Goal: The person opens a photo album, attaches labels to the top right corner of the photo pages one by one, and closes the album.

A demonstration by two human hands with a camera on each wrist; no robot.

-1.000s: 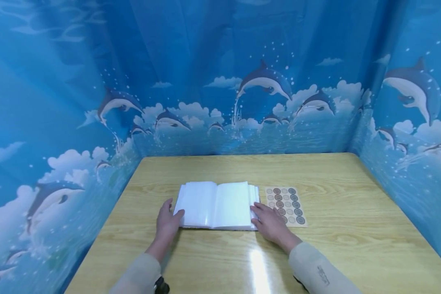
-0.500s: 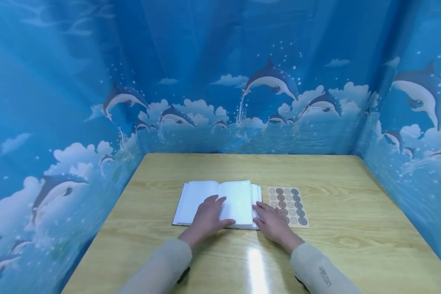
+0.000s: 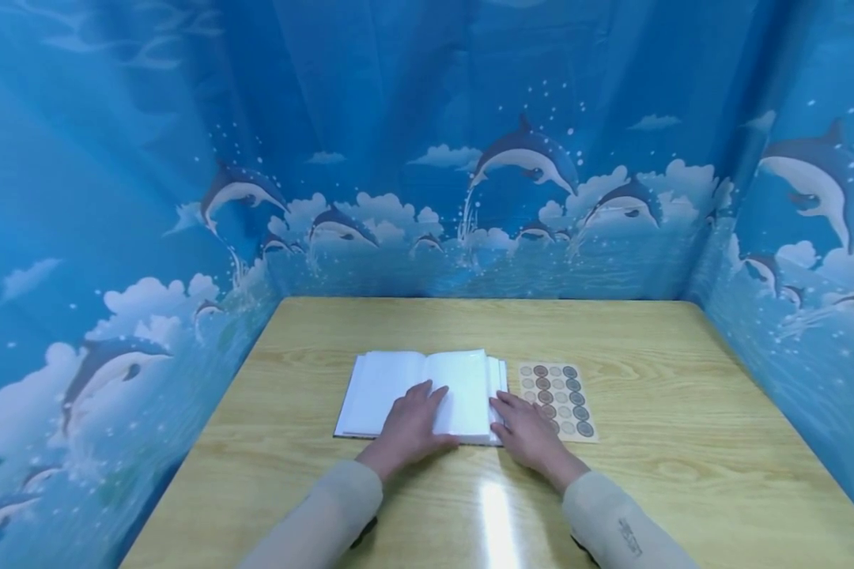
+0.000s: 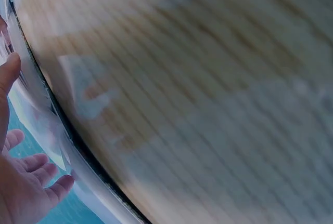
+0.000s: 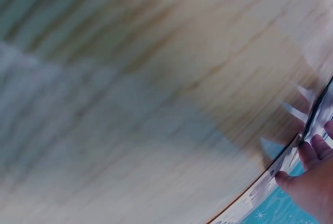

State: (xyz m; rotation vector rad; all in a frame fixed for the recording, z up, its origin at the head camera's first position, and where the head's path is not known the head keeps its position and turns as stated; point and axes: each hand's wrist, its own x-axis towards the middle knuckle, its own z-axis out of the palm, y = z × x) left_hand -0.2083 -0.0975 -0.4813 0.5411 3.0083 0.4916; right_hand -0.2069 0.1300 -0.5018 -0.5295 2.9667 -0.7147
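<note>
A book with blank, glossy white pages lies spread out on the table in the head view. Over its lower middle is my left hand, fingers loosely spread across the page and thumb by the front edge. The left wrist view shows these fingers slightly bent above the pages; whether they press is hard to tell. My right hand rests at the book's right side, fingertips on the layered page edges. Under and beside it lies a beige sheet of round stickers, partly covered by the hand.
The wooden table extends around the book on every side. A blue curtain printed with dolphins hangs behind the table and along both sides. A light glare falls on the table's front part.
My left hand has moved right from the book's left edge to over its middle. The right hand stays at the right edge. The head view has shifted slightly.
</note>
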